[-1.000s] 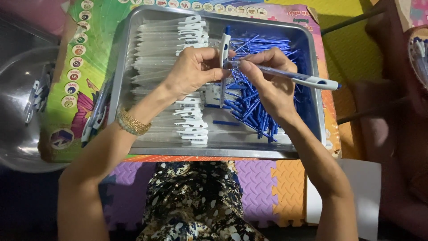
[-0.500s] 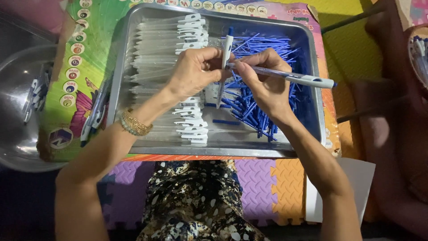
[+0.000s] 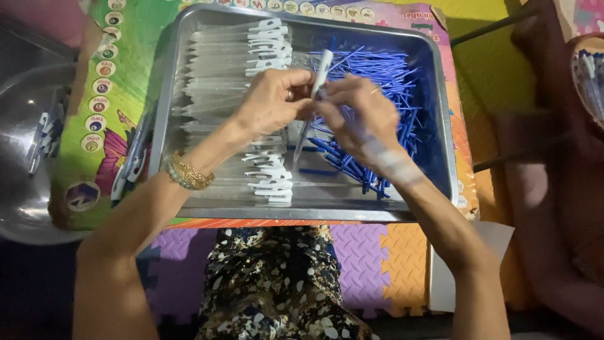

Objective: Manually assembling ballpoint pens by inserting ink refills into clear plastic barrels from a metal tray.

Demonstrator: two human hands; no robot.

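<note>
A metal tray (image 3: 314,213) holds rows of clear pen barrels with white clips (image 3: 239,69) on its left side and a heap of thin blue refills (image 3: 384,82) on its right. Over the middle of the tray, my left hand (image 3: 270,101) pinches one clear pen barrel with a white clip (image 3: 319,79), which stands nearly upright. My right hand (image 3: 358,116) is blurred; its fingertips are closed on the same barrel from the right. No refill shows in my right hand.
The tray rests on a colourful printed board (image 3: 107,94). A steel bowl (image 3: 25,157) with a few pens sits at the left. Another dish of pens (image 3: 590,69) is at the far right edge. Foam puzzle mats (image 3: 377,264) lie below.
The long blue pen that stuck out to the right from my right hand is gone from view. My right hand has moved left and closed in on the barrel held by my left.
</note>
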